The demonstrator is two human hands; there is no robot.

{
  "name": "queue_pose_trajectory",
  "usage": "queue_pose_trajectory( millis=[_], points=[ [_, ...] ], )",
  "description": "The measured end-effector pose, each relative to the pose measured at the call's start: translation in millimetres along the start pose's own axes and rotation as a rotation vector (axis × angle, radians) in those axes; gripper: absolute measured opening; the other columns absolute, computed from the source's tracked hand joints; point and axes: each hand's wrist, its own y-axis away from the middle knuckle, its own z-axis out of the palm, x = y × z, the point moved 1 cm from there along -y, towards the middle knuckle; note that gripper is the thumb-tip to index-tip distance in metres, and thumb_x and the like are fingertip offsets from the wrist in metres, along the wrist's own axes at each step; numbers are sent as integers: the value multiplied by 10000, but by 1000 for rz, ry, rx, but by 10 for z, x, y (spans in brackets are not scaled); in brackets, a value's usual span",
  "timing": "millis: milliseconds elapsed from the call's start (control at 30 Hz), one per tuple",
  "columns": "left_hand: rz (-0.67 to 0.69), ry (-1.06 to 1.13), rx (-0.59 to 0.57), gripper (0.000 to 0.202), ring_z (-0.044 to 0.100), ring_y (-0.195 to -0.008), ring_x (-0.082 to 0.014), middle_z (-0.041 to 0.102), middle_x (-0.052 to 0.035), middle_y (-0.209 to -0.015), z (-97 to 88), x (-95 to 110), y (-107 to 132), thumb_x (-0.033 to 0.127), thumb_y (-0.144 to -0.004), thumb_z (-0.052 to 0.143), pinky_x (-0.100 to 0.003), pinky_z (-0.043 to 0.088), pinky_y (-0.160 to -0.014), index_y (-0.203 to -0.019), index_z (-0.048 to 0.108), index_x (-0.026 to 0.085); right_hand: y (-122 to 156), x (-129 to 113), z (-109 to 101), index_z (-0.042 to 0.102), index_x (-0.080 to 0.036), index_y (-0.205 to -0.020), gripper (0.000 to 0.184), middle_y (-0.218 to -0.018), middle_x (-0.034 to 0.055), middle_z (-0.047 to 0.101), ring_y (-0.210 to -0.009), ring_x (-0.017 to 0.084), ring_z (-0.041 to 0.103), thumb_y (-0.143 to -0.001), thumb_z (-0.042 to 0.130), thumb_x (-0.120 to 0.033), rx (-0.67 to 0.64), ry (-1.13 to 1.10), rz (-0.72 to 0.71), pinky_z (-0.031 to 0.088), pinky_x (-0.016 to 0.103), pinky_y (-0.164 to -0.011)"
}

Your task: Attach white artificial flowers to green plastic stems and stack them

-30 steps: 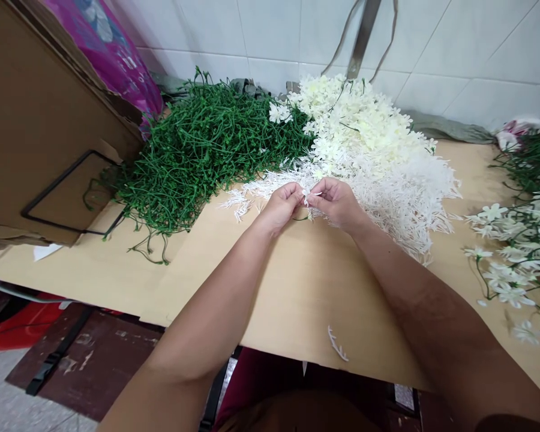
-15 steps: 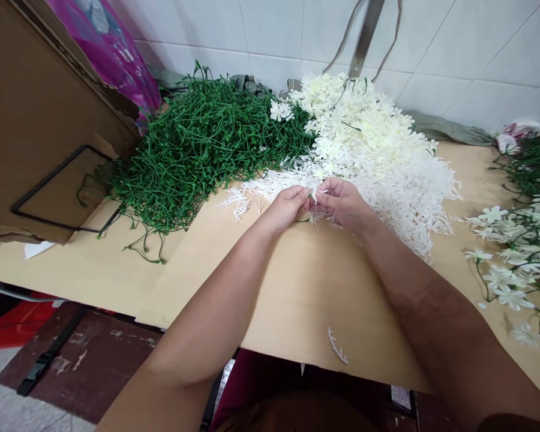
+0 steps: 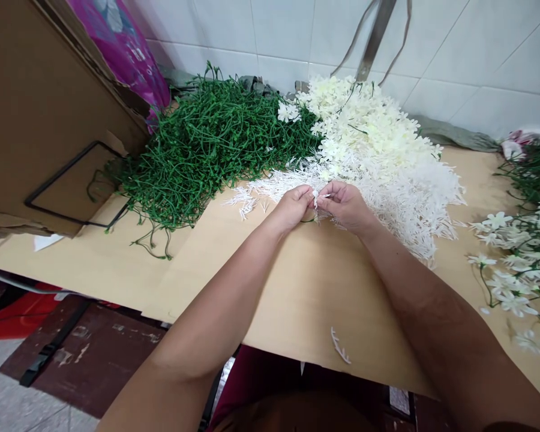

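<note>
My left hand (image 3: 292, 209) and my right hand (image 3: 345, 206) meet over the wooden tabletop (image 3: 297, 282), fingers pinched together on a small white plastic sprig (image 3: 315, 197) with a thin green stem below it. Just behind the hands lies a heap of white feathery sprigs (image 3: 400, 192). Cream artificial flowers (image 3: 364, 123) are piled further back, and a big tangle of green plastic stems (image 3: 207, 150) fills the left rear of the table.
Assembled white flowers on green stems (image 3: 517, 258) lie at the right edge. A single loose white sprig (image 3: 339, 346) rests near the front edge. A brown cardboard box (image 3: 36, 114) with a black frame stands left, a tiled wall behind.
The hands have stayed pinched together on the small sprig, drawing slightly closer. The view has shifted a little.
</note>
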Motion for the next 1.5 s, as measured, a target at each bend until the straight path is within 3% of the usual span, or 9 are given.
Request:
queue_pose_trajectory(
  millis=[267,467,600,767,933,1233,1500],
  points=[
    [-21,15,8,308,255,-435,-47,352,70,-467,18,37,16,85,-835,478,-166,219,-453,-545,407,158,13,3,37,575,-173,-629,477,-539,-33,625,-512,81,566,-420,901,-451,49,31,23,446,207,-497],
    [-49,64,18,355,261,-413,-40,388,61,-466,41,66,32,79,-885,443,-171,212,-440,-537,426,147,3,21,-19,606,-170,-667,484,-569,-23,647,-571,100,621,-422,908,-457,-10,-111,114,535,243,-626],
    [-73,162,-38,351,242,-389,-28,377,61,-453,27,71,50,180,-901,510,-169,176,-413,-556,461,135,13,-6,-75,618,-176,-690,426,-638,-16,675,-637,117,658,-488,902,-421,-104,-241,146,577,294,-737],
    [-54,262,-95,354,265,-379,-20,378,61,-462,-15,43,34,276,-893,558,-162,177,-413,-583,465,134,11,-2,-110,618,-176,-695,359,-657,-21,676,-653,108,660,-551,889,-363,-122,-302,155,584,296,-762],
    [-33,237,-108,366,292,-391,-25,379,59,-462,-25,24,21,322,-860,612,-171,197,-423,-577,477,133,15,-3,-101,613,-186,-742,368,-676,-20,687,-676,118,670,-558,885,-352,-141,-282,142,586,296,-749],
    [4,124,-20,331,302,-420,-39,439,55,-488,-15,-6,-7,340,-837,630,-196,212,-435,-604,501,145,18,-21,-78,605,-189,-750,409,-702,-18,695,-680,112,666,-522,898,-360,-84,-286,148,583,279,-727],
    [69,120,-69,308,361,-485,-54,467,54,-525,-25,-34,-15,335,-829,637,-201,292,-516,-618,511,150,12,-26,-65,597,-175,-716,407,-667,-31,667,-678,94,654,-514,904,-350,-71,-316,154,574,240,-703]
  ],
)
